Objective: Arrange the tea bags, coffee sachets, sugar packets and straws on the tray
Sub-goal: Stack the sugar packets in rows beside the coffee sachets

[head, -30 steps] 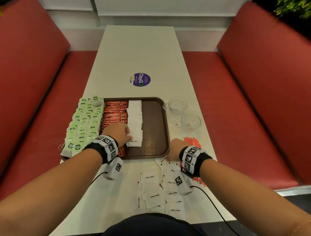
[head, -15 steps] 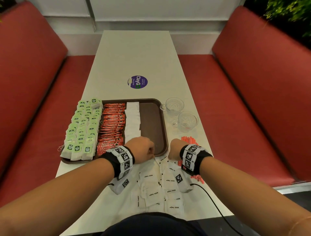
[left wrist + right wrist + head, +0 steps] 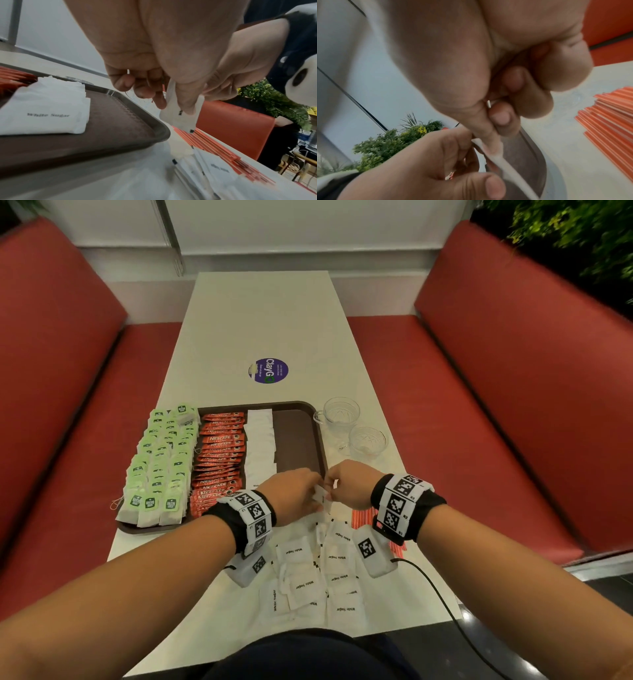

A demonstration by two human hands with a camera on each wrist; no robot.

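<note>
L hand [image 3: 294, 494] has left the sugar row on the tray [image 3: 310, 419], moved right to the tray's near-right corner. R hand [image 3: 349, 484] lifted off the loose pile on the tabletop [image 3: 267, 313] to meet it. Both now pinch one white sugar packet [image 3: 181, 116] between them, above the tray edge.

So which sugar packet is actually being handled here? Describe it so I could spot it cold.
Start at the brown tray on the white table, then drop to its near right corner, where both hands meet. The sugar packet is pinched there between the left hand and right hand, lifted off the table, unlike the loose pile lying flat below.
</note>
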